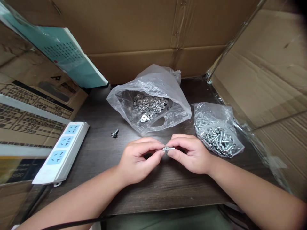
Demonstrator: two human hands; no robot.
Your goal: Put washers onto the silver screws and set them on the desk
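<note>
Walled in at the back and on both sides by cardboard (134,28). Laid out on one dark wood-grain tabletop (148,198). Stuck up at the far left, one teal sheet (72,60) with rows of dark marks. Opened toward the near side, in the middle of the far area, one large clear bag (155,80), holding a heap of washers (151,105), too many and too overlapped to count. Set at the left, one white power strip (74,147) with three blue socket panels, slanting from near left to far right. Placed to the right, one smaller clear bag (213,111), full of bolts (219,139), likewise past counting and pointing every way.

Nearly closed, with thumb and fingers of the left hand (136,159) pinching the head end of one bolt with washers (168,149). Closed almost as far, with thumb and fingertips of the right hand (192,155) touching around the washers and shank; exact contact hard to tell. Held above the tabletop, just nearer than the large clear bag, with long axis roughly level, running left to right, and shank pointing right. Lying alone left of the hands, one more bolt assembly (114,134), shank pointing away and to the right.
</note>
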